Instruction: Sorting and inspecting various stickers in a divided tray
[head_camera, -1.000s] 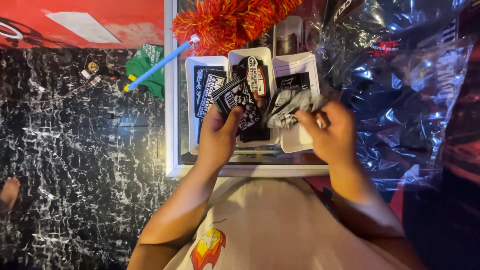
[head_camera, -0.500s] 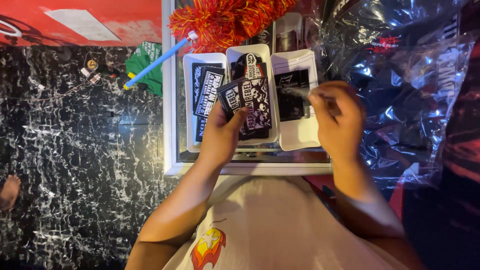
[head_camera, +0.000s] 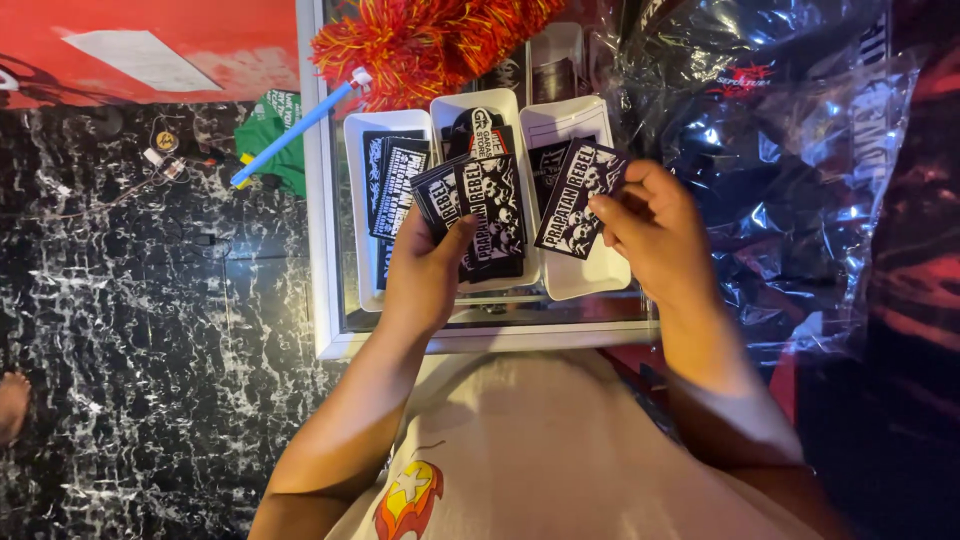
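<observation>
My left hand (head_camera: 425, 275) clamps its grip on a fanned stack of patches (head_camera: 480, 205); my right hand (head_camera: 655, 240) pinches one black patch (head_camera: 580, 195) above the white trays (head_camera: 590, 280).

shop stall | glass counter (head_camera: 330, 200) | trays (head_camera: 600, 280) of patches (head_camera: 400, 180) | bagged goods (head_camera: 790, 150)

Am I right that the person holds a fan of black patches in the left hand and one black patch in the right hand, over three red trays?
Not quite: the trays are white, not red, as the head view shows. The rest stands: the left hand holds a fan of black patches, and the right hand holds one black patch above them.
</observation>
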